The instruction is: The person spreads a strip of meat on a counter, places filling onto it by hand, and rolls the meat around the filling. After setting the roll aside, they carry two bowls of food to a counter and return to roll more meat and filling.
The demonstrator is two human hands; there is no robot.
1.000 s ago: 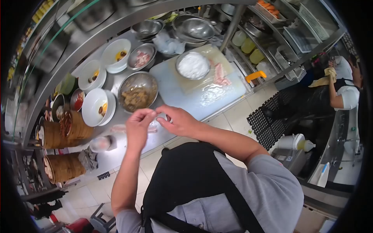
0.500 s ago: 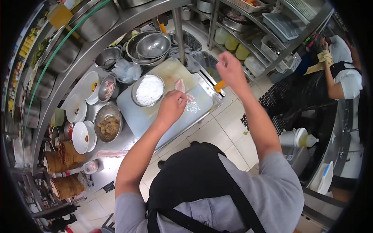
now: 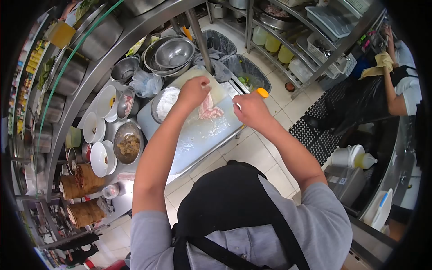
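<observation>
Strips of pale pink meat lie on the white cutting board. My left hand is over the board with its fingers pinched together, beside the meat's upper end; what is between the fingertips is hidden. It partly covers the bowl of white powder. At the board's right edge, my right hand is closed around a tool whose orange handle end sticks out above the fist. The rest of that tool is mostly hidden.
Metal bowls, a plastic bag, white bowls and a bowl of brown food stand left of the board. A metal post rises behind it. A bin stands beyond. Another person is at the right.
My left hand has moved up and away from the meat's lower part. My right hand has come down and closed around the orange-handled tool. The view has shifted slightly.
</observation>
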